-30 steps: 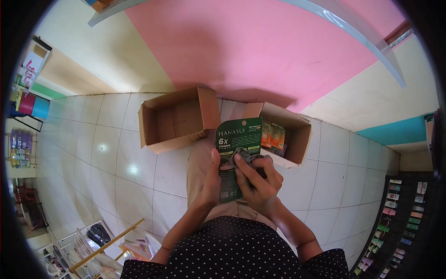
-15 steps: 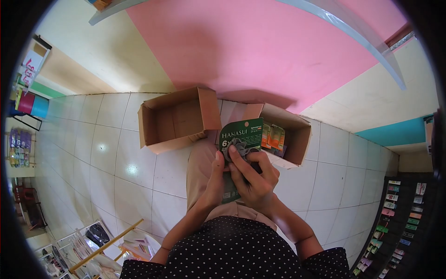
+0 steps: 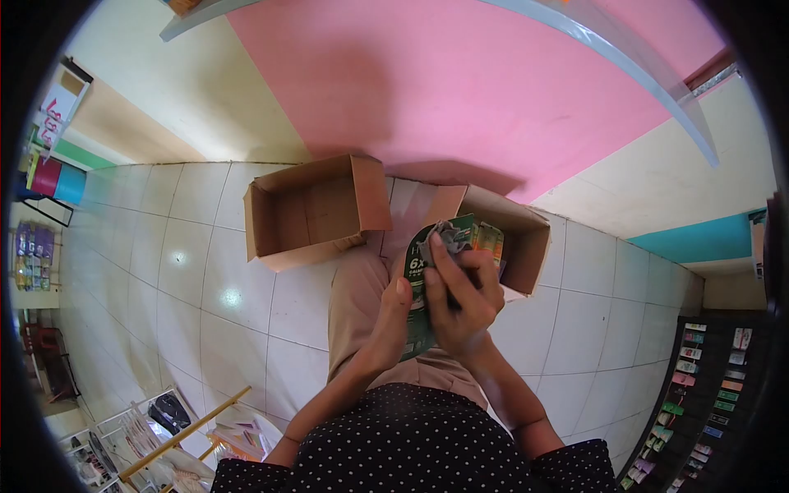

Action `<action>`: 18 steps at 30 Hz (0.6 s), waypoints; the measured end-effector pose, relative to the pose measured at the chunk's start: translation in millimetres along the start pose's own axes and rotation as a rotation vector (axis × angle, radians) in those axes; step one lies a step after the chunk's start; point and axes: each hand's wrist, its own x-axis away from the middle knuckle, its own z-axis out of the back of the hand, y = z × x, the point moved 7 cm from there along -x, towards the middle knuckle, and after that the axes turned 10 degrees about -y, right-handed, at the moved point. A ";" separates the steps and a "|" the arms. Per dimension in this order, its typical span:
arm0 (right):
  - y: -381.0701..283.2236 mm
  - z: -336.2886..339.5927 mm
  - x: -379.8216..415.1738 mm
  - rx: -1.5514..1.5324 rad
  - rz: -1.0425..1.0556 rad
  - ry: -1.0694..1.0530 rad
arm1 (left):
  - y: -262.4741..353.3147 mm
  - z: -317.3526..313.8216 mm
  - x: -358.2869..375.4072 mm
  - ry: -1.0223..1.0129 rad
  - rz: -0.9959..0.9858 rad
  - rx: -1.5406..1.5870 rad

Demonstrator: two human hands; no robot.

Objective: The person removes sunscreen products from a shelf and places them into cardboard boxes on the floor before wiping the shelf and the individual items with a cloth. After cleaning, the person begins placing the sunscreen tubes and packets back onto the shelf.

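Observation:
A green printed packet is in my left hand, whose thumb lies along its left edge; the other fingers are hidden behind it. My right hand presses a crumpled grey cloth on the upper face of the packet, index finger stretched over it. The packet is upright and tilted, above my lap. Just beyond it is an open cardboard box with orange and green packs inside, partly hidden by my right hand.
Another open cardboard box stands on the tiled floor at left, by the pink wall. A curved shelf edge hangs overhead. Racks of goods stand at lower right and lower left.
The packet has turned and shifted slightly right, covering more of the right box. My right hand and the cloth have moved up and right across its face; my left hand has also shifted right.

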 end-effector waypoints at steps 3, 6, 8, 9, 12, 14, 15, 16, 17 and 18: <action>17.2 -1.7 4.8 -0.033 -0.156 -0.013 | 0.6 2.2 -1.1 0.066 0.026 0.004; 1.8 -4.4 9.9 -0.010 -0.092 -0.100 | 6.7 3.5 -4.1 0.090 0.024 0.052; -5.9 -8.2 20.5 -0.020 -0.070 -0.138 | 11.0 6.0 -5.8 0.060 0.015 0.115; -10.1 -11.8 26.0 -0.027 -0.044 -0.176 | 13.1 10.6 -6.0 0.077 0.022 0.105; -23.0 -15.4 43.9 -0.024 0.014 -0.213 | 21.3 10.7 -7.2 0.130 0.022 0.128; -24.1 -16.5 48.1 -0.022 0.044 -0.235 | 23.8 11.5 -7.8 0.165 0.015 0.159; -22.2 -13.5 49.3 0.015 0.067 -0.221 | 26.0 9.6 -9.1 0.126 -0.010 0.166; -20.5 -10.5 50.2 0.050 0.089 -0.207 | 28.0 7.7 -9.7 0.088 -0.036 0.173; -17.1 -8.6 50.3 0.050 0.089 -0.207 | 26.7 8.7 -8.8 0.088 -0.035 0.173; -8.7 -5.0 49.1 0.102 0.024 -0.186 | 23.8 8.2 -8.3 0.058 -0.041 0.242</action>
